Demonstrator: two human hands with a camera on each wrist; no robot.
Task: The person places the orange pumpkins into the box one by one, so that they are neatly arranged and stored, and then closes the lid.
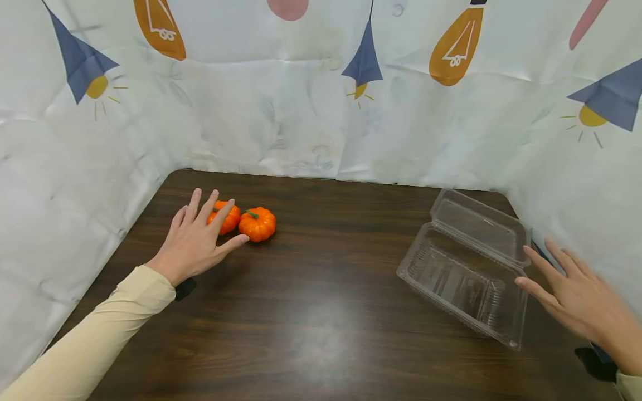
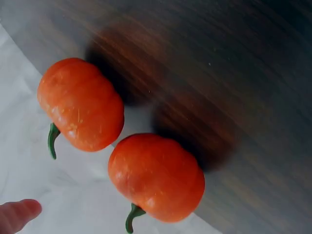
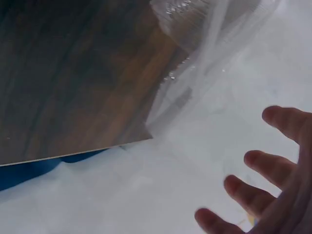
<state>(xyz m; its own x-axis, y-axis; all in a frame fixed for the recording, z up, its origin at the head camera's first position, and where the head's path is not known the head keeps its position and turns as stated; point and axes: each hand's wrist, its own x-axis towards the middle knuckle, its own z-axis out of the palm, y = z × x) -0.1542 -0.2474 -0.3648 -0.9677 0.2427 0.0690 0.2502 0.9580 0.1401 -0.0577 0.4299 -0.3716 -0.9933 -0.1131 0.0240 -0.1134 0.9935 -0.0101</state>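
Two small orange pumpkins with green stems sit side by side at the back left of the table. The left pumpkin (image 1: 230, 219) is partly hidden behind my left hand (image 1: 193, 242), whose fingers are spread over and in front of it. Its neighbour, the right pumpkin (image 1: 258, 225), shows whole. Both pumpkins fill the middle of the left wrist view, where one fingertip (image 2: 22, 214) appears apart from them. On the right lies a clear plastic clamshell box (image 1: 451, 278) with its lid (image 1: 478, 225) folded back. My right hand (image 1: 584, 295) hovers by the box's right side, fingers extended, holding nothing.
A dark brown wooden table (image 1: 321, 289) carries everything. White cloth (image 1: 281, 122) printed with lamps and bulbs hangs behind it and along both sides. In the right wrist view, a table corner (image 3: 141, 134) lies under the box's edge.
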